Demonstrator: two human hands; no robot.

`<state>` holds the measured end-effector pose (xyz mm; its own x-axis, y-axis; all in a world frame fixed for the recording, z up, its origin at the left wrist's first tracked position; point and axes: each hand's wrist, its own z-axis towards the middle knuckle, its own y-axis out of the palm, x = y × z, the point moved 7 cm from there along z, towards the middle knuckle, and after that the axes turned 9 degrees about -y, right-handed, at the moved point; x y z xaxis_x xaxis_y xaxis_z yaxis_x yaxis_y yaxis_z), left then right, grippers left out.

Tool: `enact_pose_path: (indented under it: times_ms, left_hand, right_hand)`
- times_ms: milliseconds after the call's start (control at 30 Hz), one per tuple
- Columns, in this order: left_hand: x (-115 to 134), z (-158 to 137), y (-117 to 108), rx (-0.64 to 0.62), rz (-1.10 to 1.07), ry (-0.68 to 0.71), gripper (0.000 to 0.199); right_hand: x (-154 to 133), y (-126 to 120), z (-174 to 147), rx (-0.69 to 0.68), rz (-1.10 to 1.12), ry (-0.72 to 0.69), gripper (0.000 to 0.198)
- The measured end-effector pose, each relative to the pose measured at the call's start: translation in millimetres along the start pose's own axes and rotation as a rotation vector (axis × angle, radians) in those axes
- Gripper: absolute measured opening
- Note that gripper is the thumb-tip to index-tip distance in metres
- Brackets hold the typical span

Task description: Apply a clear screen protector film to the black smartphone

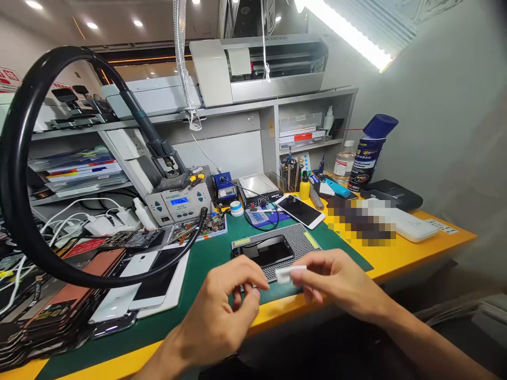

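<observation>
Closest of all comes my left hand (225,309), fingers curled, thumb and forefinger tips near each other, and whether they meet on anything I cannot tell. Across from it, just to the right, my right hand (340,285) is clamped, thumb against fingers, on a small white piece (283,275), smooth-looking, blocky and a little blurred, up in front of the near edge of a perforated grey pad (304,244). On that pad lies a glossy black phone (275,250), flat and rectangular. Over on the left, a shiny black hose (13,158) sweeps round in a great loop, and thin phone parts (51,319) are piled in a ragged stack. Underneath it all, a dull green mat (204,269) covers part of a yellow tabletop (407,255), with a plain grey wall (435,137) on the right and a bright tube lamp (348,34) above. Containers now: a shallow tray (225,226) crammed with jumbled small parts, and at far right a see-through bottle (343,166) with clear liquid, beside a dark blue can (366,158).
</observation>
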<state>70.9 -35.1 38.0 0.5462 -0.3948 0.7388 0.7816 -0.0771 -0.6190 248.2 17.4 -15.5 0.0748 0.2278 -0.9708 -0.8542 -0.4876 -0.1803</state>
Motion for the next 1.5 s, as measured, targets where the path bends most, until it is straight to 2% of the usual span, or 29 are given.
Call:
enact_pose_path:
  times_ms: [67, 133, 233, 333, 667, 867, 1033, 1267, 1400, 1500]
  left_hand:
    - [-18, 16, -17, 0.029, 0.156, -0.084, 0.016]
    - [-39, 29, -28, 0.013, 0.327, -0.136, 0.021]
    - [-62, 35, -30, -0.048, 0.438, -0.072, 0.041]
    - [-78, 28, -28, -0.059, 0.454, -0.066, 0.053]
    - [-84, 19, -33, -0.066, 0.431, -0.093, 0.055]
    - [-83, 15, -33, -0.052, 0.472, -0.065, 0.067]
    - [-86, 14, -33, -0.049, 0.481, -0.065, 0.065]
    - [-88, 16, -32, -0.055, 0.497, -0.089, 0.064]
    - [-87, 16, -31, -0.055, 0.498, -0.092, 0.064]
    - [-88, 16, -31, -0.058, 0.505, -0.092, 0.063]
  right_hand:
    - [-6, -30, 19, 0.166, -0.344, -0.123, 0.033]
    - [-11, -45, 36, 0.239, -0.68, -0.269, 0.026]
    - [-7, -35, 52, 0.117, -1.082, -0.433, 0.025]
    - [-1, -20, 54, 0.01, -1.298, -0.464, 0.025]
    - [-15, 2, 51, -0.166, -1.308, -0.614, 0.028]
    - [-3, 1, 59, -0.195, -1.347, -0.594, 0.03]
    - [5, 5, 57, -0.208, -1.406, -0.595, 0.034]
    - [-5, 39, 52, -0.26, -1.419, -0.608, 0.039]
    - [-4, 65, 48, -0.274, -1.345, -0.704, 0.047]
    - [-7, 88, 33, -0.295, -1.204, -0.789, 0.048]
